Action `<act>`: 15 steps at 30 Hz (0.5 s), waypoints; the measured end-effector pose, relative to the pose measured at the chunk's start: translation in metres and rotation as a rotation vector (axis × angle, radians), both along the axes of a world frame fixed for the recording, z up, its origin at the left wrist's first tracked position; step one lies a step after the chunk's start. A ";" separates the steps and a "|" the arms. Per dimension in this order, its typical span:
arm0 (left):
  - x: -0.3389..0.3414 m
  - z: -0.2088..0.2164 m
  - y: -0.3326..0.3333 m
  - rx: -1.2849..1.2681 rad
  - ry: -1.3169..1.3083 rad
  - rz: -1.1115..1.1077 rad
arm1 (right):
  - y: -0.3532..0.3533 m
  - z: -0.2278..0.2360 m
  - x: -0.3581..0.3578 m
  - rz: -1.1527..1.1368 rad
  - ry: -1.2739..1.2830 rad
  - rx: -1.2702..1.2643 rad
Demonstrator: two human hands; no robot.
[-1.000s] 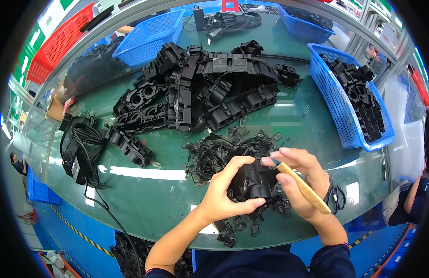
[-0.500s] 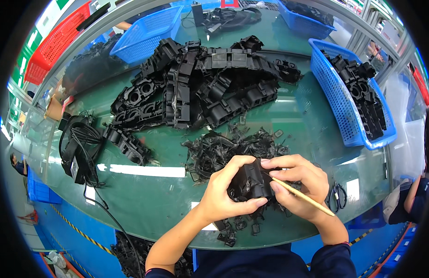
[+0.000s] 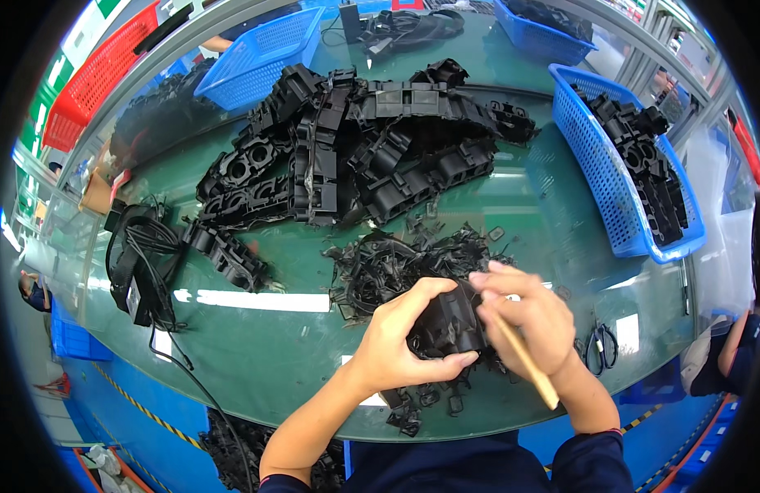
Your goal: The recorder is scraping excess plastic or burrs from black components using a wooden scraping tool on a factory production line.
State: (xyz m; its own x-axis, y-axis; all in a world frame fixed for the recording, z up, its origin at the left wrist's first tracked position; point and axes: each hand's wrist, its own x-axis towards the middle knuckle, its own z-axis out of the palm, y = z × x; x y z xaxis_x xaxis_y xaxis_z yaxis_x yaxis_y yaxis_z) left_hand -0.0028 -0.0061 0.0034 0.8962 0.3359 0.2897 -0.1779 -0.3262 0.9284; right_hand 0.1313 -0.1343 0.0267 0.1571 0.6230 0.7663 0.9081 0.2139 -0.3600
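Observation:
Near the table's front edge, my left hand [image 3: 396, 341] grips a black moulded plastic part [image 3: 454, 324], thumb along its lower side and fingers over its far side. My right hand [image 3: 532, 320] is closed around a tool with a pale wooden handle [image 3: 528, 366], its handle end pointing down toward me. The tool's working end is hidden by my fingers, right beside the part's right side. Behind and beneath my hands lies a heap of black plastic scraps [image 3: 380, 263]. Farther back, a large pile of black moulded parts [image 3: 318, 156] covers the middle of the table.
A blue perforated basket [image 3: 597, 164] with black parts stands at the right. Scissors-like snips [image 3: 600, 347] lie right of my hand. A strap with black cables [image 3: 137, 263] sits at left. More baskets, one blue [image 3: 265, 57] and one red [image 3: 96, 78], are at the back left.
My right hand has turned and shifted slightly, swinging the wooden handle's end leftward and down to a steeper angle. The part in my left hand has turned a little.

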 end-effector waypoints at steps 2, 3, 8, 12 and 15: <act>0.000 -0.005 0.002 -0.133 -0.034 -0.001 | -0.004 0.003 0.004 -0.073 0.095 0.024; -0.002 -0.002 0.001 -0.318 -0.070 0.033 | -0.006 0.008 0.009 -0.140 0.229 0.066; 0.000 0.003 0.010 -0.876 -0.230 0.059 | -0.017 0.013 0.043 -0.204 0.498 0.263; -0.002 0.012 0.009 -1.092 -0.324 0.043 | -0.020 0.022 0.047 -0.411 0.375 0.257; -0.001 0.006 0.011 -1.073 -0.312 -0.040 | -0.020 0.020 0.047 -0.165 0.587 0.109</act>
